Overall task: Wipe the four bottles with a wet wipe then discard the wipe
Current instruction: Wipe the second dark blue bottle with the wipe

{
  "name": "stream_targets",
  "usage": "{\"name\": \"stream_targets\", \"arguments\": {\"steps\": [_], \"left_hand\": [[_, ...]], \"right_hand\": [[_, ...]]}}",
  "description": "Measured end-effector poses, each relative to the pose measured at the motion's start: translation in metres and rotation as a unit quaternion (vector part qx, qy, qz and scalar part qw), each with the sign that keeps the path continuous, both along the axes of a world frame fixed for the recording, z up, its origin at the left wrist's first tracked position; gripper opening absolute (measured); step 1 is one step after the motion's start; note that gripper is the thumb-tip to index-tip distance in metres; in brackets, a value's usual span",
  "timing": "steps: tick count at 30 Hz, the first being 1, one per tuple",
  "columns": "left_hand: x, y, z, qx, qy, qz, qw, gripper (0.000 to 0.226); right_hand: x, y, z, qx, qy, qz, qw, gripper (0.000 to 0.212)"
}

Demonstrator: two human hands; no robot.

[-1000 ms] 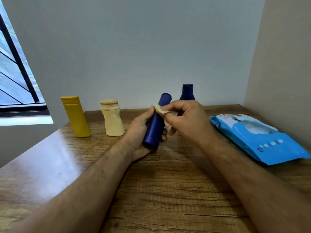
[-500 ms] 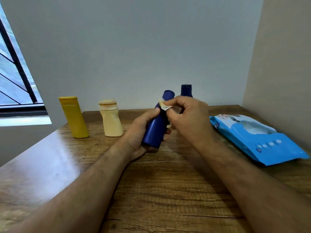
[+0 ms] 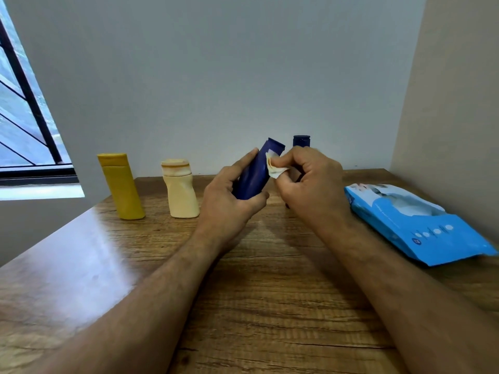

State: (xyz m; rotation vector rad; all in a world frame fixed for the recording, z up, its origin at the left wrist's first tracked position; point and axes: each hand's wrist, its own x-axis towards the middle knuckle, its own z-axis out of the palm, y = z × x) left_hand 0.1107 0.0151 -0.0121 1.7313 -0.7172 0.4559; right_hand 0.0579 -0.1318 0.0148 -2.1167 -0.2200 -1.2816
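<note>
**Blue bottle in left hand, wipe on it**

Left hand (image 3: 229, 195) grips a dark blue bottle (image 3: 258, 171), held above the bench (image 3: 270, 292), tilted with its flat cap end up and to the right. Matte, cylindrical, no label visible. Right hand (image 3: 310, 184) pinches a small crumpled wet wipe (image 3: 275, 168), whitish with a yellowish tint, touching the bottle's upper right side. Second dark blue bottle (image 3: 301, 141) stands far behind the right hand, only its cap showing. Yellow bottle (image 3: 121, 187) and cream bottle (image 3: 180, 194) stand upright at far left, near each other, not touching. Blue wipes pack (image 3: 421, 222) lies flat at right.
</note>
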Motion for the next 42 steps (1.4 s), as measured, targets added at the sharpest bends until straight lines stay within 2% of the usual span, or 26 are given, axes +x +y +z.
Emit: {"name": "stream_targets", "arguments": {"steps": [2,4,10,16,21,23,30,37,42], "left_hand": [[0.000,0.001,-0.001,0.011,-0.019,0.012,1.000,0.078],[0.002,0.003,-0.002,0.056,-0.076,0.051,0.994,0.081],[0.002,0.003,0.002,0.142,-0.244,0.221,0.933,0.081],[0.001,0.000,0.002,0.160,-0.274,0.257,0.913,0.078],[0.001,-0.002,0.003,0.218,-0.323,0.282,0.877,0.071],[0.001,-0.001,0.001,0.230,-0.310,0.281,0.879,0.075],[0.001,0.002,0.001,0.204,-0.235,0.205,0.928,0.078],[-0.005,0.000,0.000,0.085,-0.108,0.076,0.988,0.076],[-0.003,0.000,0.002,0.061,-0.014,-0.018,0.998,0.056]], "right_hand": [[-0.001,0.000,-0.001,0.002,0.003,-0.002,1.000,0.013],[-0.002,0.002,-0.002,-0.005,-0.009,-0.003,1.000,0.011],[-0.001,0.008,-0.001,-0.007,-0.038,-0.021,0.999,0.013],[-0.001,0.003,-0.003,0.012,-0.040,-0.045,0.998,0.009],[-0.004,0.007,0.001,-0.017,-0.049,-0.050,0.997,0.016],[-0.001,0.004,-0.002,-0.011,-0.047,-0.056,0.997,0.016],[0.004,-0.002,-0.007,0.011,-0.026,-0.046,0.999,0.010],[0.000,-0.003,-0.010,0.022,-0.010,-0.006,1.000,0.011],[-0.003,-0.002,-0.005,-0.007,-0.055,-0.004,0.998,0.014]]}}
